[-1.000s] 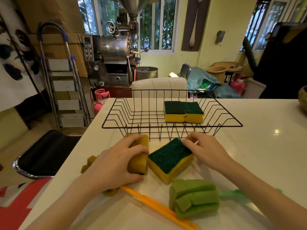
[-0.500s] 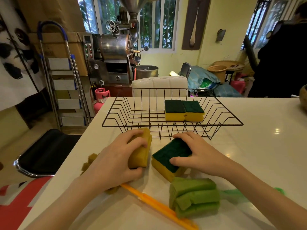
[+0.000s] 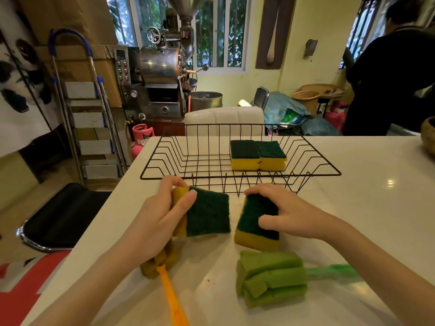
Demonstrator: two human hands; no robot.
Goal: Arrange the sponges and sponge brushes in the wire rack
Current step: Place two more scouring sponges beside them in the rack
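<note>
A black wire rack (image 3: 164, 170) stands on the white counter with two yellow-and-green sponges (image 3: 257, 155) side by side in its right half. In front of the rack, my left hand (image 3: 155, 222) grips a yellow sponge with a dark green scouring face (image 3: 208, 215) turned up and tilted. My right hand (image 3: 292, 215) holds a second sponge of the same kind (image 3: 253, 228) by its green top, tilted off the counter. A green sponge brush (image 3: 270, 277) lies near me at the right. An orange-handled sponge brush (image 3: 171, 300) lies under my left wrist.
The white counter (image 3: 364, 208) stretches to the right, with a brown bowl (image 3: 428, 137) at its far right edge. A black stool (image 3: 63, 217) sits left of the counter. A person in dark clothes (image 3: 388, 74) stands at the back right. A stepladder (image 3: 82, 109) leans at the left.
My left hand turned its sponge so the green face shows. My right hand closed on the other sponge, swung it to the right and tilted it up.
</note>
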